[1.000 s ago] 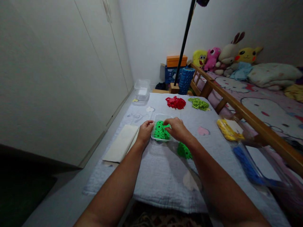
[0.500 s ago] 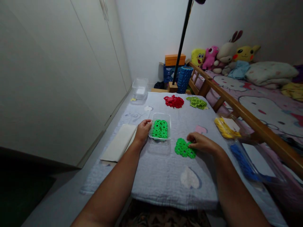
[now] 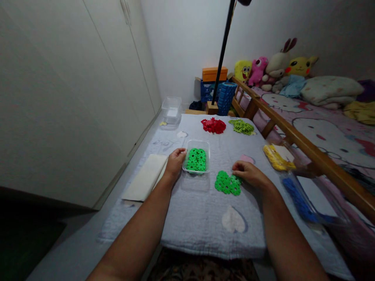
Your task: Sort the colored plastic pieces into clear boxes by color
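Head view: both forearms are cut off at the lower edge. Near and right of the tray (image 3: 197, 141), the right hand (image 3: 249, 174) curls its fingertips onto the green pile (image 3: 225, 184); whether they pinch a piece cannot be told. The left hand (image 3: 175, 163) clasps the tray's left wall with curled fingers, green pieces (image 3: 197, 159) inside; beyond the tray lie a red pile (image 3: 213, 125) and a lime pile (image 3: 241, 127).

Your view is dim and evenly lit, with soft shadows under your arms, dark lower corners, stretched edges and slight blur.
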Demonstrator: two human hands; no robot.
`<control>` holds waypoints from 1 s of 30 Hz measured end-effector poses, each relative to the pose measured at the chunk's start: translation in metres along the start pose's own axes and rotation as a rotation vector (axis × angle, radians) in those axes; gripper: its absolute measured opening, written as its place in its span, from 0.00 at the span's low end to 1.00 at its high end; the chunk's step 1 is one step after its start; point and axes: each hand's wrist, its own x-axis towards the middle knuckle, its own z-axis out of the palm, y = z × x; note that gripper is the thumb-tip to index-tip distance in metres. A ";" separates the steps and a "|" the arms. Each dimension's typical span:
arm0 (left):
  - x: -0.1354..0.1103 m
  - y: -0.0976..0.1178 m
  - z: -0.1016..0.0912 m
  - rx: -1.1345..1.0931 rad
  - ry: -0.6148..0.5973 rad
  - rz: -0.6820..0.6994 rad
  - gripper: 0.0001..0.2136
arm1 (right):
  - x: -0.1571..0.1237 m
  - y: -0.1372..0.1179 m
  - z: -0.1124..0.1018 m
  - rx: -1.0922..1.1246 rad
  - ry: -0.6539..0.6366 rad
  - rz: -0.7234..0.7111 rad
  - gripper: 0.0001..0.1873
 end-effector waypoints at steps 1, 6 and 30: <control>0.000 0.000 0.000 0.004 0.002 0.001 0.16 | 0.000 0.000 0.001 0.035 0.021 0.003 0.13; -0.001 0.001 0.000 -0.002 -0.002 0.004 0.16 | 0.002 0.008 0.001 0.144 0.132 0.005 0.18; -0.002 0.004 0.001 -0.004 -0.009 -0.001 0.17 | 0.035 -0.105 0.072 -0.296 0.169 -0.434 0.03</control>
